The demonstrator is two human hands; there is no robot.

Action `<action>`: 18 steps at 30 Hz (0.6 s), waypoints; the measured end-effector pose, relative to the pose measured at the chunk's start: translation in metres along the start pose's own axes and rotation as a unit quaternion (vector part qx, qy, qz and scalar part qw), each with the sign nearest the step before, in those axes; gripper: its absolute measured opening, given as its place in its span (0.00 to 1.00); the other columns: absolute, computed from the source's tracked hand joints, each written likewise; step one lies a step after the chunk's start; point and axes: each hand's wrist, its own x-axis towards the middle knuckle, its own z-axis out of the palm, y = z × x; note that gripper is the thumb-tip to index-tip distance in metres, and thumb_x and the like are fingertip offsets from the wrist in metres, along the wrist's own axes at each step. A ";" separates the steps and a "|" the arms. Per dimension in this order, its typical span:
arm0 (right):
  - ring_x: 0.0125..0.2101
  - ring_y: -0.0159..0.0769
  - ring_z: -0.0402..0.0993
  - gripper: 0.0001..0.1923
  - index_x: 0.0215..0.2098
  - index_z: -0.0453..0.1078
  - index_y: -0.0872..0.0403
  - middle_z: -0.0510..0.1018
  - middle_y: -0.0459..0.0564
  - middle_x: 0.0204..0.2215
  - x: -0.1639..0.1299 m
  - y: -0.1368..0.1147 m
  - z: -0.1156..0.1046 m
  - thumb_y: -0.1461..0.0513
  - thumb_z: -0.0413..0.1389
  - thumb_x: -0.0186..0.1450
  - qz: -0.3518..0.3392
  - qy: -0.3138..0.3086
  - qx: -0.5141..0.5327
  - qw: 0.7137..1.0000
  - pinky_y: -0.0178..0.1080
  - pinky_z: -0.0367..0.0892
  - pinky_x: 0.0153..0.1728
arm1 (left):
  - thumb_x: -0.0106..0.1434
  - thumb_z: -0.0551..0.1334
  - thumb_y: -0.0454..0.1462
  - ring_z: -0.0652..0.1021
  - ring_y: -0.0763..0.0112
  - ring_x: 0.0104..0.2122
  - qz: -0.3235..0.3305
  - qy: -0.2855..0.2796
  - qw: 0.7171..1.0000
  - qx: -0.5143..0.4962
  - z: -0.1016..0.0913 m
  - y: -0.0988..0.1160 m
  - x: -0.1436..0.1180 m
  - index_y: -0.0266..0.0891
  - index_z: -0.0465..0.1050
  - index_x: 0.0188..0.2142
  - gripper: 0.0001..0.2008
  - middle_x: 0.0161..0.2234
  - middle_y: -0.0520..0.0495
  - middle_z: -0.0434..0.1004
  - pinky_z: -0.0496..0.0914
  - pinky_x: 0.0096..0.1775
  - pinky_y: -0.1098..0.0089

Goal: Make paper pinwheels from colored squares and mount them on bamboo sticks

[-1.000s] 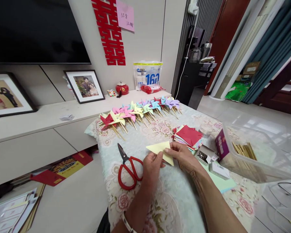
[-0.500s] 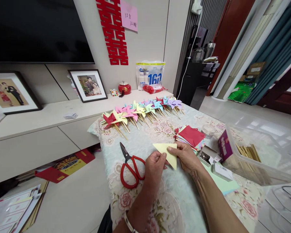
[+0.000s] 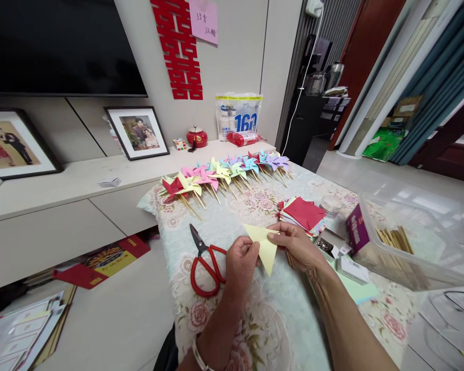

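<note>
Yellow paper folded into a triangle sat between our two hands, lifted just above the flowered tablecloth. Our left hand pinched its lower left edge between thumb and fingers, and our right hand pinched the upper right edge the same way, so the fold hung taut with one corner pointing down; holding it at two edges seemed to keep the crease flat and in plain sight. Both hands were closed on the sheet, neither spread wide.

Red-handled scissors lay shut on the cloth just left of our left hand, blades pointing away, near enough to pick up. Beside our right hand rested a stack of coloured paper squares with a red sheet on top, and past it a small open box whose contents we could not make out. A clear plastic tub holding wooden sticks stood further right. Along the far edge of the table lay a row of finished pinwheels, lined up side by side with their sticks pointing toward us, well apart from the work.
</note>
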 end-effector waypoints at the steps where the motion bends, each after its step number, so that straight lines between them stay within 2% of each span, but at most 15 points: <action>1: 0.25 0.33 0.68 0.16 0.31 0.77 0.55 0.77 0.44 0.23 0.000 0.000 0.000 0.56 0.69 0.47 0.002 -0.007 -0.002 1.000 0.36 0.60 0.29 | 0.48 0.70 0.43 0.71 0.75 0.17 -0.002 -0.001 1.000 0.000 0.000 0.000 0.000 0.40 0.70 0.26 0.12 0.18 0.54 0.74 0.63 0.21 0.76; 7: 0.22 0.31 0.64 0.10 0.29 0.76 0.54 0.73 0.41 0.20 0.002 0.005 0.000 0.60 0.66 0.48 -0.002 -0.007 -0.019 1.000 0.36 0.56 0.28 | 0.48 0.69 0.40 0.72 0.75 0.18 0.000 -0.007 1.000 -0.005 -0.001 0.000 -0.001 0.39 0.72 0.28 0.10 0.20 0.54 0.76 0.63 0.22 0.76; 18: 0.24 0.32 0.67 0.09 0.27 0.76 0.54 0.75 0.43 0.21 -0.002 -0.002 0.003 0.62 0.65 0.46 0.004 0.006 0.002 1.000 0.36 0.58 0.29 | 0.48 0.70 0.36 0.73 0.75 0.22 -0.017 -0.008 0.996 -0.088 0.000 0.000 -0.004 0.36 0.77 0.32 0.10 0.24 0.52 0.78 0.66 0.25 0.75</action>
